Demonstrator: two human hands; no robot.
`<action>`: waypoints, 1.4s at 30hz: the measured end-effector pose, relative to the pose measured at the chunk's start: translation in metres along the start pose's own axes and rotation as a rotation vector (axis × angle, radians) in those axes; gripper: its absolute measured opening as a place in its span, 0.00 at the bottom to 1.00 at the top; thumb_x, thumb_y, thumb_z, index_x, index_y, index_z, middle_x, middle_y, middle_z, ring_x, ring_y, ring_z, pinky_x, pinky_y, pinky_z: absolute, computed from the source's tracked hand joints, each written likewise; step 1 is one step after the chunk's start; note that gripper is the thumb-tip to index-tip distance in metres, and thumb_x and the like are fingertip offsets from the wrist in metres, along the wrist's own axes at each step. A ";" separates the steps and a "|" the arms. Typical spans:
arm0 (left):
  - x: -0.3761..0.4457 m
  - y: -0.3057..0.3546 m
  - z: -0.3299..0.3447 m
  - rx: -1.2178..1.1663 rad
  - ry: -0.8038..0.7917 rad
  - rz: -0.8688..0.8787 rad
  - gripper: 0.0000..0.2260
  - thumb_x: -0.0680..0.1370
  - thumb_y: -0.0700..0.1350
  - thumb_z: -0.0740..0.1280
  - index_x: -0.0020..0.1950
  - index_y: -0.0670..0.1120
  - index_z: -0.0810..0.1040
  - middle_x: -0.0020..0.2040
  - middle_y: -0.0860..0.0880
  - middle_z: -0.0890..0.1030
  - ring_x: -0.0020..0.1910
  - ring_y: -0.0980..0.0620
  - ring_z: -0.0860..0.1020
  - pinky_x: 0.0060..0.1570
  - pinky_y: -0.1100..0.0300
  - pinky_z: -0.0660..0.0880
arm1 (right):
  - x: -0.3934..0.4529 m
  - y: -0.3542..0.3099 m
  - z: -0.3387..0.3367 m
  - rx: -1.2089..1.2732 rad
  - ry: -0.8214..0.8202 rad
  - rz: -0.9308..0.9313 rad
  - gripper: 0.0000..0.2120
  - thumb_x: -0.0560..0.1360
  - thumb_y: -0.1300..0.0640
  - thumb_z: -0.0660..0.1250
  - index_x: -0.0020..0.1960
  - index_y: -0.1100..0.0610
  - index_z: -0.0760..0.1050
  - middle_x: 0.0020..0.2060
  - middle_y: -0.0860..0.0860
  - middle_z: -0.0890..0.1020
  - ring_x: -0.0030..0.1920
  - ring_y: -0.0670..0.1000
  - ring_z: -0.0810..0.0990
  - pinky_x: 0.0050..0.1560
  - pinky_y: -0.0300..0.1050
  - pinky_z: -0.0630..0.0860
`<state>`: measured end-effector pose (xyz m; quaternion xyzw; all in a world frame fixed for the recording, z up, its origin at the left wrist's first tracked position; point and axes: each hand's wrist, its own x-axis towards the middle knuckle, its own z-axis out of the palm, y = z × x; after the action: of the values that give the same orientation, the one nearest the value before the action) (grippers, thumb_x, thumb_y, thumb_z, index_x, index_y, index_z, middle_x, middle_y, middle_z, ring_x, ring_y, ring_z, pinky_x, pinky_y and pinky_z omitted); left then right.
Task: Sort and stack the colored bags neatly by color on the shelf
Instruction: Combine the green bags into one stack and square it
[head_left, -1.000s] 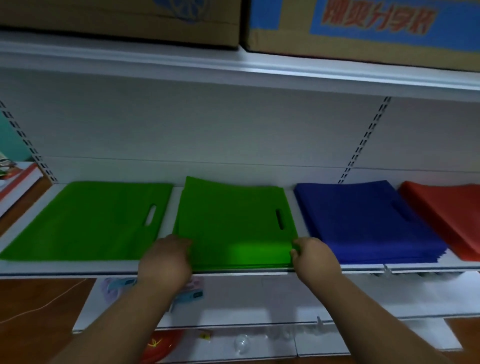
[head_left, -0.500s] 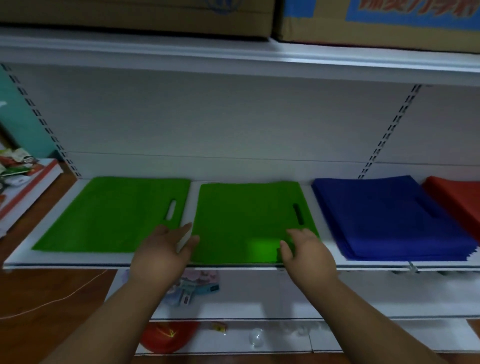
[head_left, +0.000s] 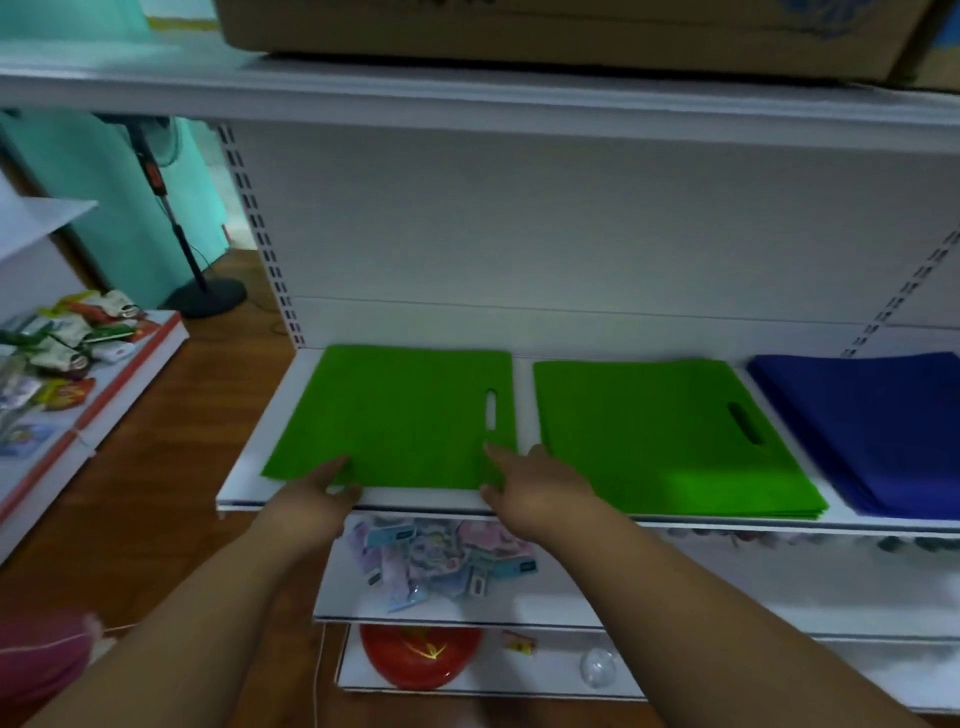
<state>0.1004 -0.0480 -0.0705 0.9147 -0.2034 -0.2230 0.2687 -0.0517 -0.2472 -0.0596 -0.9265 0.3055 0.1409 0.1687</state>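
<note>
A flat green bag (head_left: 400, 415) lies at the left end of a white shelf (head_left: 244, 488), its cut-out handle slot toward its right edge; the bag sits square to the shelf front, probably so the pile reads as one neat block; the left hand (head_left: 311, 501) rests at the bag's near left corner with fingers laid out flat on the fabric, holding nothing; the right hand (head_left: 535, 486) meets the near right corner, one finger stretched along the bag's right edge and the others bent at the near edge, though whether they pinch the fabric cannot be told; both hands at opposite corners suggests they mean to lift or straighten it. Just to the right, apart by a strip of bare shelf, lies a second green pile (head_left: 665, 436), several layers thick at its near edge; the two greens likely belong together. Farther right sits a blue pile (head_left: 872, 426), cut off by the frame. A cardboard box (head_left: 519, 26) stands on the shelf above; small packets (head_left: 441, 561) lie on the shelf below.
</note>
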 end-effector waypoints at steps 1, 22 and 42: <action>-0.003 -0.006 -0.002 0.006 -0.028 0.017 0.24 0.81 0.50 0.62 0.77 0.53 0.64 0.50 0.42 0.82 0.38 0.51 0.77 0.35 0.62 0.73 | -0.002 -0.009 0.001 -0.029 -0.032 0.034 0.28 0.80 0.40 0.57 0.78 0.42 0.55 0.74 0.60 0.59 0.68 0.61 0.71 0.62 0.51 0.72; -0.021 -0.046 -0.008 -0.130 0.238 0.079 0.08 0.77 0.42 0.67 0.54 0.49 0.83 0.48 0.47 0.83 0.39 0.52 0.76 0.39 0.59 0.72 | -0.048 0.025 0.028 0.077 0.531 -0.092 0.29 0.73 0.64 0.65 0.73 0.53 0.69 0.60 0.58 0.76 0.46 0.62 0.80 0.41 0.50 0.77; -0.036 0.183 0.147 0.457 0.080 0.317 0.14 0.80 0.48 0.60 0.62 0.53 0.79 0.61 0.48 0.80 0.55 0.47 0.79 0.47 0.60 0.74 | -0.062 0.298 -0.036 0.043 0.445 0.102 0.22 0.78 0.62 0.59 0.70 0.49 0.73 0.51 0.55 0.76 0.43 0.58 0.78 0.37 0.45 0.68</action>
<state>-0.0511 -0.2308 -0.0649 0.9163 -0.3784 -0.0904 0.0948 -0.2770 -0.4550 -0.0720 -0.9142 0.3845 -0.0654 0.1097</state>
